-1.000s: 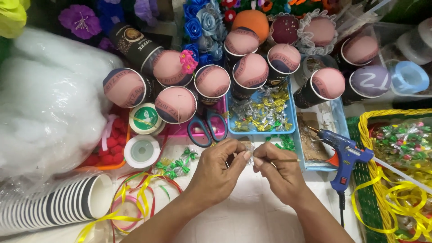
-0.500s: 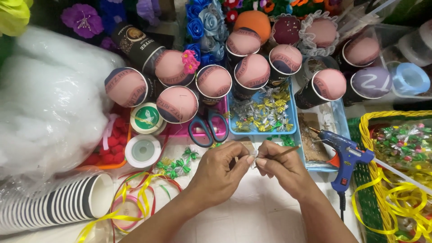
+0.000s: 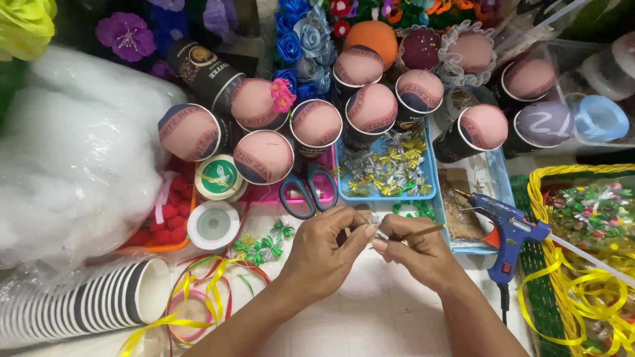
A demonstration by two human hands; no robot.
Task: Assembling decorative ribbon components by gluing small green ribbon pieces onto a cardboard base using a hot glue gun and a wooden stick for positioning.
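Left hand [image 3: 322,254] and right hand [image 3: 418,253] meeting fingertip to fingertip above the white tabletop [image 3: 370,324], forearms angled in from below. Fingers of both pinched on a small shiny piece [image 3: 372,220], mostly hidden and hard to identify. Thin brown stick [image 3: 423,231] gripped in right hand. Blue glue gun [image 3: 508,228] just beside; scissors [image 3: 306,190] beyond.
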